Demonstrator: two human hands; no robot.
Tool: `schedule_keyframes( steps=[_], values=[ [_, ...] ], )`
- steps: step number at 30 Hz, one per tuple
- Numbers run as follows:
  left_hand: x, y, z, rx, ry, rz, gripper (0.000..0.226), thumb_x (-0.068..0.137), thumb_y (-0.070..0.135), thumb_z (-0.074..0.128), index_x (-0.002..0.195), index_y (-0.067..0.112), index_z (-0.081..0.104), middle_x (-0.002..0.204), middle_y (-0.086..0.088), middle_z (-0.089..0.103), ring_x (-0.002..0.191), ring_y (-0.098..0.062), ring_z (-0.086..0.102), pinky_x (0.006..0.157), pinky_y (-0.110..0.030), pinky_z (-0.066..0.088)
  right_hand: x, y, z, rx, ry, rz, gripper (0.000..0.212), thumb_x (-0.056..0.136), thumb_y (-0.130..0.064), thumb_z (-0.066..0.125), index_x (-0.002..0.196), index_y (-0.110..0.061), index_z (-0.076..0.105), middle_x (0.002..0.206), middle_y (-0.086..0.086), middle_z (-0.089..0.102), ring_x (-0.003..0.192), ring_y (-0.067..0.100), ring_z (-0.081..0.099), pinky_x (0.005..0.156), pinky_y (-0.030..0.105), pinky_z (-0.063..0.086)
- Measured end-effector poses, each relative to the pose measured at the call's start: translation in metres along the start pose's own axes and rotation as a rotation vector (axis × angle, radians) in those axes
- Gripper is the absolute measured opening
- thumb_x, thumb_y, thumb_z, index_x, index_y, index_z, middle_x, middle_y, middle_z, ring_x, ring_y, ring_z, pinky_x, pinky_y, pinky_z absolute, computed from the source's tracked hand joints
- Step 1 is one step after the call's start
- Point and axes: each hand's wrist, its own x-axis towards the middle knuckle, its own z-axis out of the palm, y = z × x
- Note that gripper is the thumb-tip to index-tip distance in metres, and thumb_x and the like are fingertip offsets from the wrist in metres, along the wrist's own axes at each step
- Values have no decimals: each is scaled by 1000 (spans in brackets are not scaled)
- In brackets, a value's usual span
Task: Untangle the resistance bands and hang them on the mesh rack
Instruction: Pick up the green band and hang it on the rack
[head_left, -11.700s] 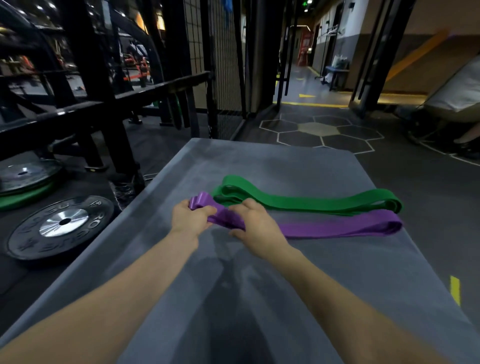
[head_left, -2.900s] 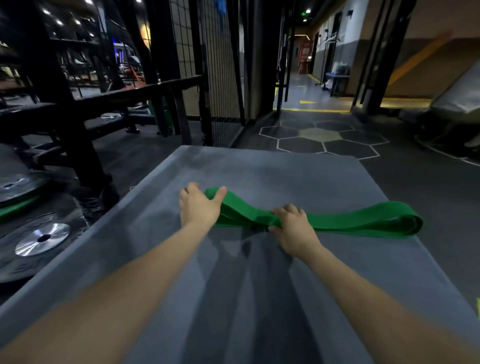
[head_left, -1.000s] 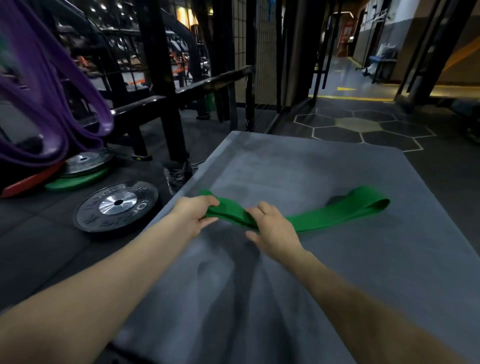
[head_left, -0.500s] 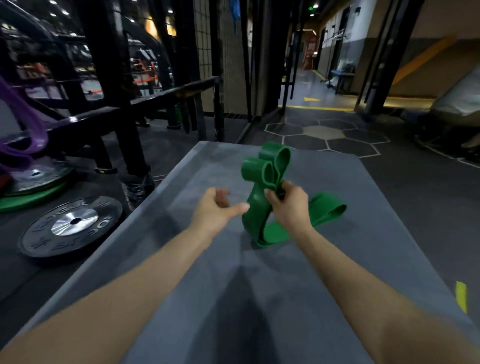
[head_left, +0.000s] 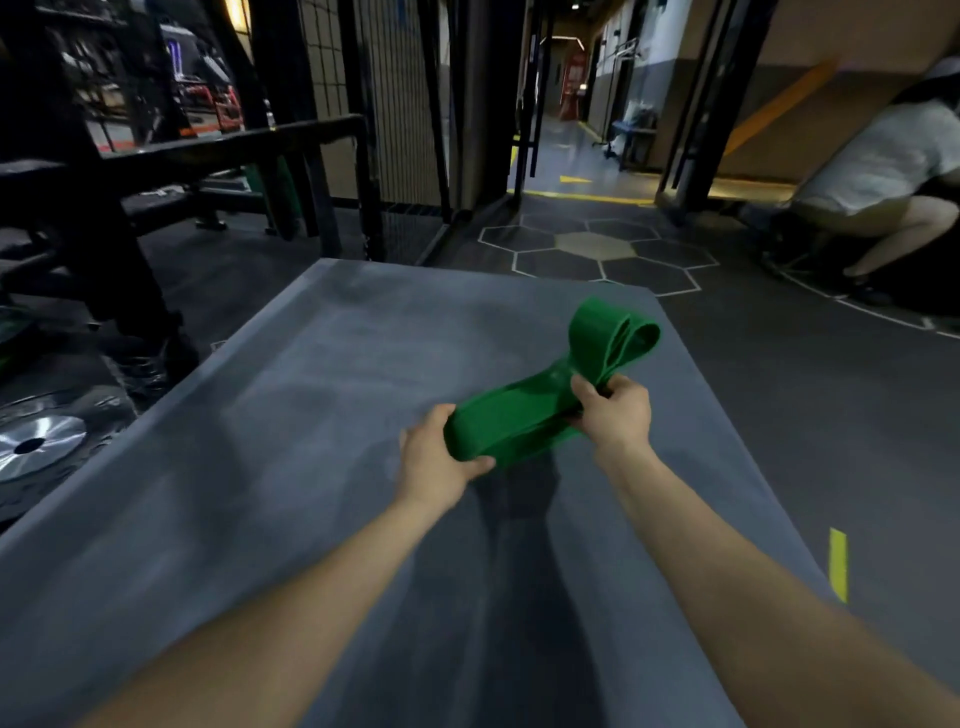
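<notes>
The green resistance band (head_left: 524, 415) is folded into a short bundle and lifted off the grey mat (head_left: 311, 467). My left hand (head_left: 434, 465) grips its near folded end, fingers curled under it. My right hand (head_left: 613, 410) grips the bundle further along, and the band's loops (head_left: 608, 338) stick up beyond that hand. The black mesh rack (head_left: 400, 104) stands upright behind the mat's far edge. The purple band is out of view.
Weight plates (head_left: 36, 447) lie on the floor to the left, beside black rack posts (head_left: 104, 234). A person (head_left: 883, 171) crouches at the far right. Dark hexagon-marked floor (head_left: 597, 254) lies beyond the mat.
My left hand, open half a second ago, has taken hold of the band's near end. The bundle has tipped from upright to nearly level and the whole band is off the mat.
</notes>
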Motion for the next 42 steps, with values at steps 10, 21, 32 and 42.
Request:
schedule_keyframes(
  steps=[10,21,32,42],
  values=[
    [9,0,-6,12,-38,-22,61,55,22,89,109,14,61,99,1,64,89,-16,59,77,-23,44,6,15,9,67,-17,95,22,89,-19,62,73,-7,52,71,9,60,68,26,61,81,50,54],
    [31,54,-41,44,-164,-30,46,50,22,91,90,12,72,85,-4,72,72,-11,62,66,-22,46,-9,-9,-14,-314,-89,28,64,73,-67,57,71,-3,58,74,16,63,74,34,62,64,43,52],
    [18,166,-147,364,-267,-3,60,48,35,91,101,13,71,101,-1,70,91,-16,63,82,-31,53,-94,-117,-31,-646,41,-721,24,87,-40,59,78,-17,57,80,-1,58,83,22,54,64,33,43],
    [-29,198,-217,458,-383,-2,19,56,22,88,67,17,72,55,8,62,49,-2,56,42,-13,39,-158,-142,23,-967,-55,-1315,32,56,-18,82,83,-13,66,78,4,58,69,26,57,36,26,30]
  ],
)
